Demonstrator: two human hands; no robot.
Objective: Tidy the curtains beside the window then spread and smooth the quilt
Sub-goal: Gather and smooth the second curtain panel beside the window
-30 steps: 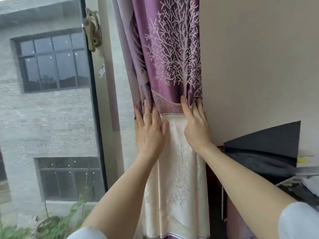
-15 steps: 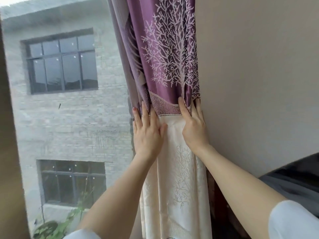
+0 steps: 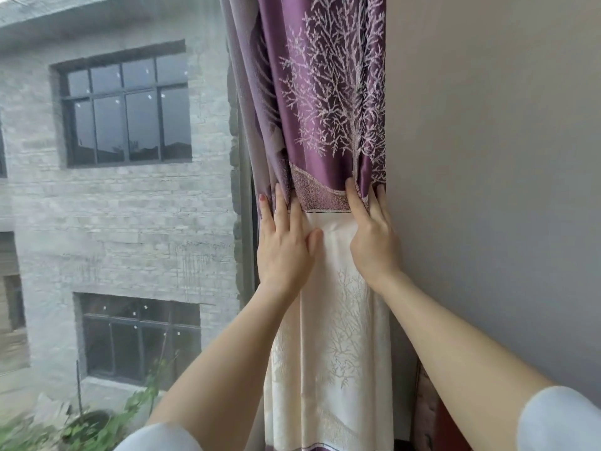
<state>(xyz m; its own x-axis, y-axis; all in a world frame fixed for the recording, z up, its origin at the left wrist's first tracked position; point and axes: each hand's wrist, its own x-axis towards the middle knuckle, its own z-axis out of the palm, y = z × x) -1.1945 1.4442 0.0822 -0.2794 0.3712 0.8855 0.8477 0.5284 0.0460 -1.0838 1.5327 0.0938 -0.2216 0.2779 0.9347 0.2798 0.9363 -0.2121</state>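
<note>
both arms reach up and forward. the left hand point(image 3: 286, 245) lies flat on the curtain point(image 3: 328, 131), fingers spread. the right hand point(image 3: 374, 242) presses its fingers into a fold at the edge by the wall point(image 3: 487, 157). the curtain is purple with white trees on top and cream below. it hangs bunched between the window point(image 3: 123, 190) and the wall, under both hands.

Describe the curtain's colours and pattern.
Curtain: purple top with pale branching tree motifs, cream bottom with faint trees. Head view.
</note>
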